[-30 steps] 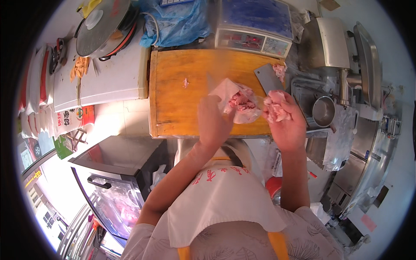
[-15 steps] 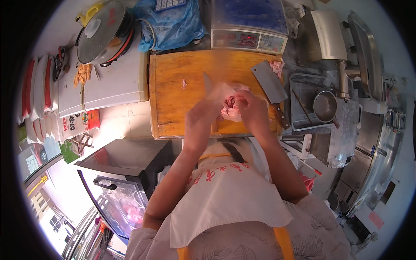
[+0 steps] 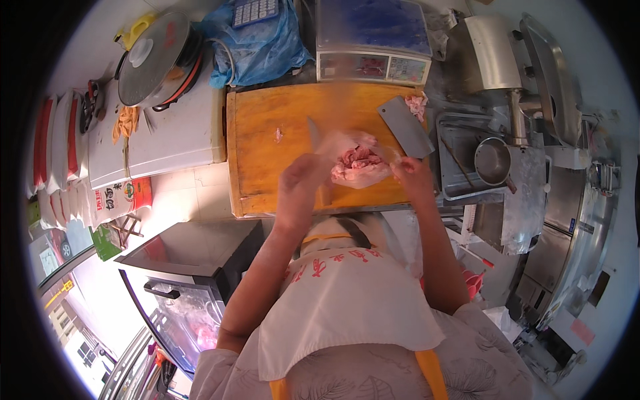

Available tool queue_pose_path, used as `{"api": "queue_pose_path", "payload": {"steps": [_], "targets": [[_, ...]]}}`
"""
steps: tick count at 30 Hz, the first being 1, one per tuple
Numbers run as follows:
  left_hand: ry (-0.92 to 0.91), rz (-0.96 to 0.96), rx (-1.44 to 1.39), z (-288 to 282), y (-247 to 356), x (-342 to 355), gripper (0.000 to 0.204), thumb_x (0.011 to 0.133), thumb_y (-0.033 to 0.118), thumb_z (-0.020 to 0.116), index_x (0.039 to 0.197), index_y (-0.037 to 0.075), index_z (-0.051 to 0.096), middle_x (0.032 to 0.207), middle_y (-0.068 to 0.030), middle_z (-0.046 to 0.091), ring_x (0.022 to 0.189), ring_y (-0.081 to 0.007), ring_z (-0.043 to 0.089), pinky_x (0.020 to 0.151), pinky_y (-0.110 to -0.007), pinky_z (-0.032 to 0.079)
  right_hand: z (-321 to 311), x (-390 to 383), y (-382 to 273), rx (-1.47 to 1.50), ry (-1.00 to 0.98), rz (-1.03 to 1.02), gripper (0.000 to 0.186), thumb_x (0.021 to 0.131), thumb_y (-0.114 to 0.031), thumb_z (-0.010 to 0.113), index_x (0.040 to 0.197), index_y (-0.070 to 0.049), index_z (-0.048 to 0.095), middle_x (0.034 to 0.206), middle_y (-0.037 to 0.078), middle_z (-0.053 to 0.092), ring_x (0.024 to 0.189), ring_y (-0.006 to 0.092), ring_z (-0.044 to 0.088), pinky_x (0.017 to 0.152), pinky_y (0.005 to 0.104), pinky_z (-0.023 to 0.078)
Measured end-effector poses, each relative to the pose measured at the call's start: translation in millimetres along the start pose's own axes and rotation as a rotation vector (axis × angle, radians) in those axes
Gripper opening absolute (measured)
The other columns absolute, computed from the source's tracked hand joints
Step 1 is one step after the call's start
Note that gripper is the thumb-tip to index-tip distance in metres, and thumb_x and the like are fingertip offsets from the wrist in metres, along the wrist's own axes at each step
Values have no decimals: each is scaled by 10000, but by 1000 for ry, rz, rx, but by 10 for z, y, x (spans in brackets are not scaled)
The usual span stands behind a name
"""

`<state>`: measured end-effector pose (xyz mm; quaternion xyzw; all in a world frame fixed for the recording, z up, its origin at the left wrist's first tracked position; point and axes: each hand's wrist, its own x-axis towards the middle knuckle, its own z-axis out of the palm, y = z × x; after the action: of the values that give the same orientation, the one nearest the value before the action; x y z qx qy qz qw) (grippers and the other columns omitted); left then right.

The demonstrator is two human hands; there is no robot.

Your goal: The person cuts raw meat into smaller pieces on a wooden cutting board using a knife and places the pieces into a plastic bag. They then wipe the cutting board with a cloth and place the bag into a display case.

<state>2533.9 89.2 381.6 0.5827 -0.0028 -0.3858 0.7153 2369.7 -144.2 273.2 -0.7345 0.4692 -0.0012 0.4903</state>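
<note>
Pieces of raw pink meat [image 3: 360, 158] lie in a thin clear plastic bag [image 3: 360, 179] on the orange-brown wooden cutting board [image 3: 260, 167]. My left hand [image 3: 299, 180] pinches the left edge of the bag. On the other side my right hand [image 3: 410, 170] has closed fingers on the right edge, so the bag is spread with the meat showing between them. A broad cleaver [image 3: 407, 127] rests beyond my right hand, its handle hidden by that hand. Beside my left hand a narrower knife [image 3: 313, 132] lies partly under the bag.
A blue-topped scale [image 3: 373, 30] and a blue plastic bag [image 3: 267, 47] stand behind the board. Right of it is a metal tray [image 3: 460, 190] with a small pot [image 3: 492, 160]. A lidded pan [image 3: 153, 60] sits at the far left. Pink scraps [image 3: 415, 105] lie near the board's corner.
My hands have moved apart, the right one outward to the right, drawing the plastic bag wider. More of the meat shows now. The cleaver's handle has become covered by my right hand.
</note>
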Motion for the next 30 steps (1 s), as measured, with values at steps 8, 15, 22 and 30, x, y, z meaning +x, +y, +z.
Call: {"api": "queue_pose_path", "payload": {"steps": [8,15,22,30], "targets": [[-20,-25,-2,56,71,25,139,995,123,658,975,-13,678,829,-34,637,802,-126,593,807,-270,465,-481,-450,-593,590,-157,97,237,979,-188,655,1097,13,697,955,56,699,873,142,638,812,300,485],[-63,74,-81,180,501,-125,154,999,126,649,996,-23,688,833,-41,638,807,-137,610,823,-293,497,-894,-927,-1385,826,-341,-119,151,1020,-159,617,1025,-9,642,863,26,596,895,157,596,888,321,470],[-83,-103,-7,104,362,18,198,989,160,655,1016,-21,730,870,-38,681,815,-126,634,821,-257,496,-862,-567,-1137,763,-241,-31,184,1009,-169,656,1044,9,687,892,24,619,844,140,613,830,287,491],[-65,-81,37,113,321,231,203,1013,137,639,1084,-47,686,881,-69,669,836,-152,635,883,-309,538,-830,-296,-797,641,-71,-11,264,1028,-244,638,1083,1,719,953,75,713,906,160,680,813,324,534]]}}
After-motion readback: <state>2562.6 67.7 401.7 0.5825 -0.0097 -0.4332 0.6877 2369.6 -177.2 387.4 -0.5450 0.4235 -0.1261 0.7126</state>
